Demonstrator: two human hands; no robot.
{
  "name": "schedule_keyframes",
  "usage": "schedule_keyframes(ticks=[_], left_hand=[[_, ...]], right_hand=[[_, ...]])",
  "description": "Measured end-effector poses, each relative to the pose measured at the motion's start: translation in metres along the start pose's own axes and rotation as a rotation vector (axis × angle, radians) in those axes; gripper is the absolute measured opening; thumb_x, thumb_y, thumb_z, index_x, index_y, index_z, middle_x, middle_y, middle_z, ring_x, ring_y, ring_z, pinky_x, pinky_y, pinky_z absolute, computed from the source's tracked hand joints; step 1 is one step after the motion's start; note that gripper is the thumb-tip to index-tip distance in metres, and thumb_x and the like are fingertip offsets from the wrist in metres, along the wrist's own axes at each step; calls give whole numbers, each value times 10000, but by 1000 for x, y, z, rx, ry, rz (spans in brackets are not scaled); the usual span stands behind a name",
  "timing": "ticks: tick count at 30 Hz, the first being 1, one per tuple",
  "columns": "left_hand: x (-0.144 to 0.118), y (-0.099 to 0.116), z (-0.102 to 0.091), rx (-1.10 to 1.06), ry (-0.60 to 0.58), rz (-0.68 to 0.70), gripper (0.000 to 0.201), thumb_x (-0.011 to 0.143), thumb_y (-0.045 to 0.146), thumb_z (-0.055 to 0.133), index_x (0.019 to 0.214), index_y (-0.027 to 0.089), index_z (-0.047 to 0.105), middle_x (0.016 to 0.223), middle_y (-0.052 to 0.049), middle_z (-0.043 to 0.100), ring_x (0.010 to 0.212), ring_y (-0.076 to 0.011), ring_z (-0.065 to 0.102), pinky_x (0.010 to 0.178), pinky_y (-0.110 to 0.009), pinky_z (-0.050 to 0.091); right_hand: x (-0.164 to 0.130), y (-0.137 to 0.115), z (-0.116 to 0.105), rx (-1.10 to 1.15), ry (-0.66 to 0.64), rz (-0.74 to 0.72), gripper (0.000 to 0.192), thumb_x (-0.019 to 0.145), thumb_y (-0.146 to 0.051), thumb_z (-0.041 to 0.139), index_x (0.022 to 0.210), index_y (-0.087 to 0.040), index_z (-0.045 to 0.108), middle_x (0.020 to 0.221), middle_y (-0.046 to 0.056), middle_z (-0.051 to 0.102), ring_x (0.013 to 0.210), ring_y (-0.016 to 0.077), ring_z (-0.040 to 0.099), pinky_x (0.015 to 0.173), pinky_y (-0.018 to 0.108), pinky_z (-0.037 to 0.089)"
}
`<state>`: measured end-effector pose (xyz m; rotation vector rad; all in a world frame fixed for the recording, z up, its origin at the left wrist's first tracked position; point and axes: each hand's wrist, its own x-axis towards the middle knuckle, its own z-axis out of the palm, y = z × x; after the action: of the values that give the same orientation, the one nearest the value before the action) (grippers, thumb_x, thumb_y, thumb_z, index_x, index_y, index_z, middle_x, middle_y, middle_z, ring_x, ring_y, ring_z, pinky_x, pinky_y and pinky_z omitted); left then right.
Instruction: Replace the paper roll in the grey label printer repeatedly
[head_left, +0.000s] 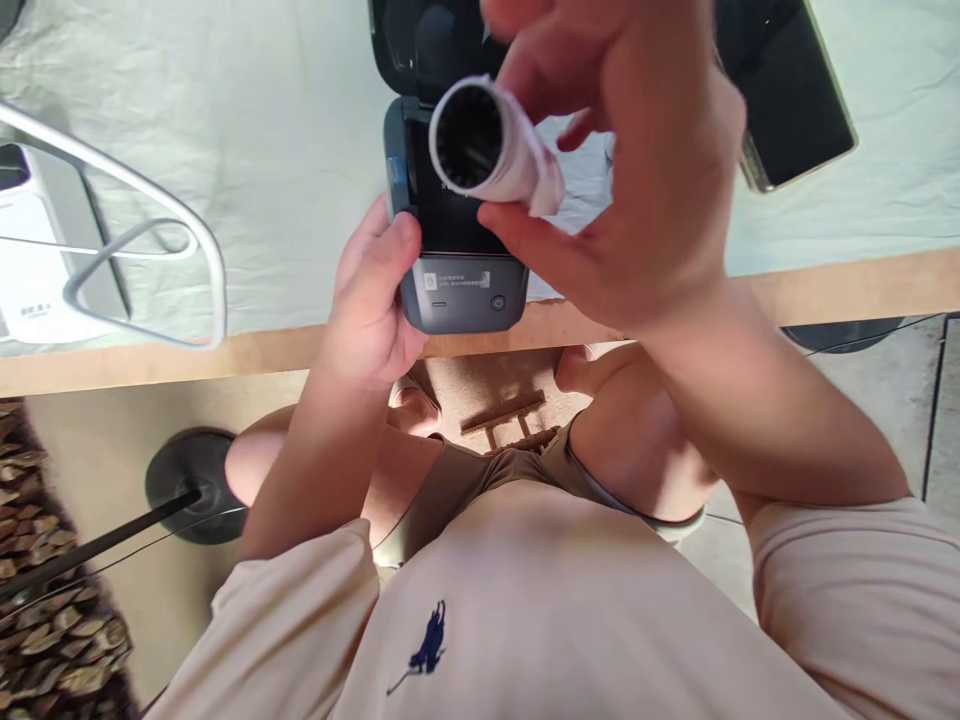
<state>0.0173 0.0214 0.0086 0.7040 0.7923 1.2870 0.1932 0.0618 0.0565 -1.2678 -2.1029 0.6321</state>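
Head cam looks straight down at the table edge, so everything reads a bit flipped. Right hand [622, 170] has a small white paper roll [491, 145] pinched between thumb underneath and fingertips on top, held in the air with the dark hollow core facing the camera. A loose tail of paper hangs off the far side of the roll. It sits just above the open bay of the little grey label printer [457, 240], whose lid [420, 40] is flipped back away from the person.

Left hand [375, 300] steadies the printer at the table edge [825, 290], thumb pressed on the left side of the body, other fingers curled underneath out of sight.

My take on doing this bit well: keep the printer pinned like that so it doesn't slide off the edge, line the roll's axis up across the bay, and keep the loose tail pointing toward the exit slot so it isn't trapped under the roll. A lighter pinch helps too, since squeezing could dent the roll.

Nearby: a black phone [787, 90] top right, a white device [37, 270] far left, all on the pale cloth [285, 120].
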Motion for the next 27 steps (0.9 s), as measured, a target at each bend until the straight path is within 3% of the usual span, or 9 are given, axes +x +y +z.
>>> schedule_keyframes(ticks=[3, 6, 10, 14, 17, 19, 22, 27], left_hand=[[-1, -2, -1, 48, 5, 64, 232, 971, 368, 645, 1116, 220, 748, 1216, -63, 743, 1392, -262, 587, 1108, -329, 552], [-2, -2, -1, 76, 19, 42, 233, 954, 376, 673, 1127, 236, 741, 1168, -60, 747, 1335, -261, 629, 1098, -355, 559], [-4, 1, 0, 48, 30, 7, 195, 933, 393, 706, 1070, 257, 733, 1086, -54, 749, 1238, -249, 680, 1020, -320, 578], [-5, 3, 2, 16, 18, 5, 176, 966, 298, 647, 1094, 205, 724, 1085, -49, 729, 1019, -172, 710, 889, -256, 583], [-4, 3, 3, 1, 33, 7, 164, 987, 276, 606, 1068, 189, 719, 1083, -45, 729, 1029, -156, 697, 945, -261, 568], [-4, 2, 4, -13, 53, 15, 176, 986, 309, 610, 1050, 193, 726, 1097, -39, 733, 1094, -162, 684, 1004, -261, 550], [-2, 0, 2, -27, 87, 18, 219, 978, 383, 614, 986, 204, 740, 1013, -33, 744, 1078, -171, 686, 963, -244, 555], [-2, 1, -1, -7, 112, 21, 250, 967, 418, 616, 1002, 207, 745, 949, -34, 742, 1002, -188, 702, 817, -253, 562]], right_hand=[[4, -7, 6, -286, 81, -161, 343, 940, -266, 445, 1185, -146, 653, 1101, 45, 700, 1003, 184, 676, 887, 342, 513], [5, -12, 11, -435, 96, -136, 277, 994, -229, 394, 1086, -212, 655, 1017, 7, 700, 923, 162, 676, 841, 316, 470], [3, -11, 11, -412, 55, -125, 218, 995, -217, 429, 1079, -251, 628, 1009, 2, 698, 917, 179, 680, 811, 320, 452], [4, -6, 12, -421, 44, -108, 219, 943, -199, 516, 1097, -262, 659, 995, -3, 724, 940, 204, 689, 831, 362, 462], [6, -1, 16, -387, 12, -106, 206, 961, -275, 544, 1099, -280, 697, 1105, -12, 753, 1070, 223, 700, 876, 383, 500], [5, 2, 18, -382, 24, -169, 263, 944, -226, 522, 1110, -285, 718, 1200, -14, 743, 1134, 219, 692, 901, 384, 515], [2, 8, 22, -425, 140, -317, 305, 935, -213, 487, 1063, -305, 748, 1082, -33, 766, 1045, 204, 703, 852, 397, 500], [0, 18, 29, -323, 163, -581, 357, 1002, -573, 439, 1014, -364, 728, 981, -96, 781, 956, 145, 683, 860, 373, 502]])
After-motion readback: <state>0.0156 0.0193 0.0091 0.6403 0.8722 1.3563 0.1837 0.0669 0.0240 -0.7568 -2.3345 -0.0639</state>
